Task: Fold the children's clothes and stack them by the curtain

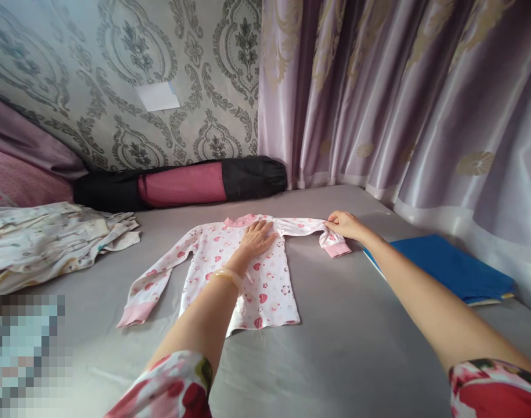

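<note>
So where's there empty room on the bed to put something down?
The grey sheet is bare between the shirt and the blue folder, and in front of its hem. A narrower strip lies between the clothes pile and the sleeve. Crowded: the shirt's top, under the left hand and right hand.

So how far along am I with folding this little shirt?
Barely started. Done: the shirt lies spread flat on the bed. In hand: your left hand presses its chest while your right hand grips one sleeve near the cuff. Left: no fold shows yet, the other sleeve lies outstretched, and a pile of clothes lies beside.
</note>
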{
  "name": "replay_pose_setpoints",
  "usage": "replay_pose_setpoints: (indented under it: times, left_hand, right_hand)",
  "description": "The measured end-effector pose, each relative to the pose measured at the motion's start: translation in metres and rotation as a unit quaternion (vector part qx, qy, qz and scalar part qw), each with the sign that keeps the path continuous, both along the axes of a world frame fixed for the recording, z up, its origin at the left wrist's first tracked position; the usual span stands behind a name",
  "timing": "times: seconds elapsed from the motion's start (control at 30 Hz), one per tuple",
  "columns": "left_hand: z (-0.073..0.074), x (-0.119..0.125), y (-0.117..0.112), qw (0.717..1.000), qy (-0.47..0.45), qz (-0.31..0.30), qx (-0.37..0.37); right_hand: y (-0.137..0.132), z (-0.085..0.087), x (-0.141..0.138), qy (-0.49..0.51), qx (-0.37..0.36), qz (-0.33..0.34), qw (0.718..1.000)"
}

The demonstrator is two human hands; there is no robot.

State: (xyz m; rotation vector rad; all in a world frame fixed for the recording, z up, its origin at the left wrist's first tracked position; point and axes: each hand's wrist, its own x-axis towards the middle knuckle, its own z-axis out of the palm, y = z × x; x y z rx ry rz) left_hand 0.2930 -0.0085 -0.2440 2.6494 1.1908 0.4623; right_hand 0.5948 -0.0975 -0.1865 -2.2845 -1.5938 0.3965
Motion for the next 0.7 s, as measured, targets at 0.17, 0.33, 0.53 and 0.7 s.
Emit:
replay_pose_setpoints:
  times: [0.17,0.33,0.53,0.7]
  left_hand:
    - [0.001,0.001,-0.001,1.000,0.006,0.006,0.000]
    - [0.002,0.001,-0.003,1.000,0.010,0.013,-0.006]
    - [0.004,0.001,-0.005,1.000,0.025,0.013,-0.007]
    - [0.004,0.001,-0.005,1.000,0.023,0.011,0.000]
  right_hand:
    - [-0.013,0.002,0.005,0.153,-0.178,-0.037,0.971]
    - [-0.018,0.014,0.006,0.226,-0.156,-0.011,0.962]
    - [-0.001,0.030,0.029,0.137,-0.050,-0.042,0.988]
    - [0.015,0.033,0.052,-0.018,-0.014,-0.072,0.997]
